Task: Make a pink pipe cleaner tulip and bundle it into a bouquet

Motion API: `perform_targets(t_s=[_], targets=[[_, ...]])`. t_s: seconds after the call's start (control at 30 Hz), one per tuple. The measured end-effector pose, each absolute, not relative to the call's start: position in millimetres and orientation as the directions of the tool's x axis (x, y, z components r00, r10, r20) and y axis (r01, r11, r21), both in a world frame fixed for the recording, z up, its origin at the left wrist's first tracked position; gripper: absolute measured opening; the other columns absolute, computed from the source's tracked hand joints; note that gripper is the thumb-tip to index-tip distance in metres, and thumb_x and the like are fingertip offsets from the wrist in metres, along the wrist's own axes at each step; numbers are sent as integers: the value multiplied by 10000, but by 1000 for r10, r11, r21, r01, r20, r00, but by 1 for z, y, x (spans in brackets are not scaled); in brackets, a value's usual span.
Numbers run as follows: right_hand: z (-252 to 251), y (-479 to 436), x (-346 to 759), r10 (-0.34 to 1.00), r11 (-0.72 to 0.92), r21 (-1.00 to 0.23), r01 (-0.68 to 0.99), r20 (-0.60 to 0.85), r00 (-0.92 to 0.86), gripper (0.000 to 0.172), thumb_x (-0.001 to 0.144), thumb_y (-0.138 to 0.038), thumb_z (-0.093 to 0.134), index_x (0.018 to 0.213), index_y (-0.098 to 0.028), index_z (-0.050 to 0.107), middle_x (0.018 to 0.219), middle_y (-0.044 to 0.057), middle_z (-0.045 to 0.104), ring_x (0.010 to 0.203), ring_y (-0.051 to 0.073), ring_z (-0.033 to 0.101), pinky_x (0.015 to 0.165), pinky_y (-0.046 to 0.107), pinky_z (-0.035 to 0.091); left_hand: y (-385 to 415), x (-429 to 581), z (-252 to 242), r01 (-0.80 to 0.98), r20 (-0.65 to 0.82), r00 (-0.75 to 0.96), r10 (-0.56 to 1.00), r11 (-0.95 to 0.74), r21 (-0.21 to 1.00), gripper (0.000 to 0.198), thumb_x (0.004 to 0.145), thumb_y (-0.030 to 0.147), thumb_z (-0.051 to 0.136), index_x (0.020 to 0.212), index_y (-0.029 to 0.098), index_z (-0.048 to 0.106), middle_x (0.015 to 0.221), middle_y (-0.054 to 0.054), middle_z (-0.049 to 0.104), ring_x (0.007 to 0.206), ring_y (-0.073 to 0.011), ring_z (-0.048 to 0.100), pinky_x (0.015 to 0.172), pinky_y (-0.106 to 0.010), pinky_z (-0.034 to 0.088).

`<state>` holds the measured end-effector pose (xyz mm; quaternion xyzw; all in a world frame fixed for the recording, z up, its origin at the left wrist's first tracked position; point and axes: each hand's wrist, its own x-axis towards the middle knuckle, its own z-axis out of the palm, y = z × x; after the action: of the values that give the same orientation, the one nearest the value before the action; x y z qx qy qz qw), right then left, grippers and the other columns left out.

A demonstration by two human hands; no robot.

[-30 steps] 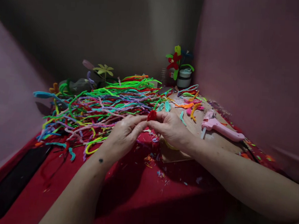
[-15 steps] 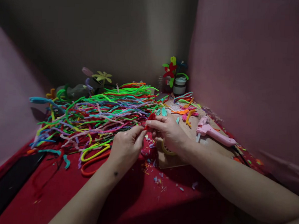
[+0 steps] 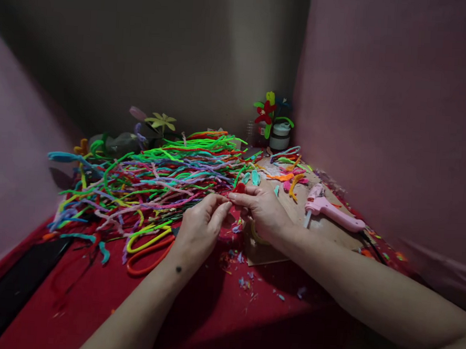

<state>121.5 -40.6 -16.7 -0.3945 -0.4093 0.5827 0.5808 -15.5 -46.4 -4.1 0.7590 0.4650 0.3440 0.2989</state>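
Observation:
Between my hands is a small red fuzzy pipe cleaner piece (image 3: 239,188), bent into a rounded shape at its upper end. My right hand (image 3: 260,205) pinches it between thumb and fingers. The thumb and forefinger of my left hand (image 3: 204,220) are pressed together close beside it, at what looks like its thin lower end; the fingers cover most of this part. Left of my hands spreads a big heap of colourful pipe cleaners (image 3: 170,165). Scissors (image 3: 149,253) with yellow and orange handles lie beside my left wrist, their blades hidden.
A pink glue gun (image 3: 335,212) rests on a cardboard sheet (image 3: 267,254) at the right, near cut petal pieces (image 3: 293,183). Finished flowers (image 3: 265,113) and a lidded jar (image 3: 280,135) stand at the back. A black flat object (image 3: 17,282) lies at the left edge. Scraps litter the red cloth (image 3: 209,304).
The red piece has turned in my fingers and its rounded top now shows more clearly. Both hands have shifted only slightly.

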Motion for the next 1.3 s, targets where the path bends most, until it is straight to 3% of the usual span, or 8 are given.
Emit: perform_targets(t_s=[0.1, 0.2, 0.4, 0.67, 0.93, 1.13, 1.3], targets=[[-14, -41, 124, 998, 49, -963, -264, 60, -33, 256, 675, -365, 664, 609, -155, 533, 491, -65, 457, 419, 51, 367, 415, 211, 236, -46, -18, 4, 455, 206, 290, 934, -325, 829, 220, 833, 332, 468, 701, 175, 548, 562, 2, 623, 504, -119, 551, 566, -231, 429], [-9, -40, 127, 993, 116, -973, -201, 121, -13, 274, 698, -361, 642, 561, -150, 532, 479, -51, 470, 426, 59, 394, 422, 215, 271, -49, -16, 11, 362, 89, 290, 953, -195, 912, 214, 821, 325, 480, 694, 165, 543, 522, 11, 611, 460, -103, 523, 522, -214, 422], [-6, -41, 127, 988, 131, -961, -245, 147, -48, 217, 687, -300, 641, 561, -141, 564, 486, -46, 502, 423, 53, 404, 423, 207, 287, -49, -14, 13, 240, -16, 370, 929, -79, 967, 201, 768, 324, 556, 666, 151, 540, 454, 25, 572, 388, -80, 481, 439, -186, 387], [-4, -43, 124, 988, 143, -946, -290, 121, 93, 194, 676, -285, 653, 590, -131, 574, 466, -36, 517, 404, 65, 434, 425, 211, 323, -51, -8, 3, 121, 57, 200, 978, -82, 989, 188, 773, 302, 546, 656, 159, 511, 437, 38, 548, 357, -75, 461, 409, -184, 376], [-4, -41, 128, 981, 185, -946, -267, 164, 100, 264, 722, -345, 627, 574, -135, 568, 473, -28, 513, 416, 72, 435, 438, 217, 327, -48, -13, 7, 124, 37, 251, 967, -69, 990, 166, 791, 289, 543, 721, 138, 545, 531, -2, 628, 435, -86, 531, 482, -192, 401], [-2, -42, 127, 996, 87, -923, -374, 69, 61, 331, 760, -430, 550, 606, -137, 564, 525, -4, 548, 429, 85, 461, 430, 222, 360, -46, -16, 7, 109, 31, 229, 973, -57, 992, 184, 785, 305, 551, 720, 132, 545, 534, -12, 635, 434, -94, 532, 499, -207, 406], [-7, -44, 122, 988, 64, -946, -316, 16, 152, 370, 782, -472, 510, 577, -163, 503, 471, -41, 461, 364, 67, 371, 360, 207, 268, -44, -18, 5, 114, 71, 167, 983, -91, 989, 176, 777, 310, 568, 751, 138, 542, 546, 10, 614, 461, -85, 509, 514, -207, 398]])
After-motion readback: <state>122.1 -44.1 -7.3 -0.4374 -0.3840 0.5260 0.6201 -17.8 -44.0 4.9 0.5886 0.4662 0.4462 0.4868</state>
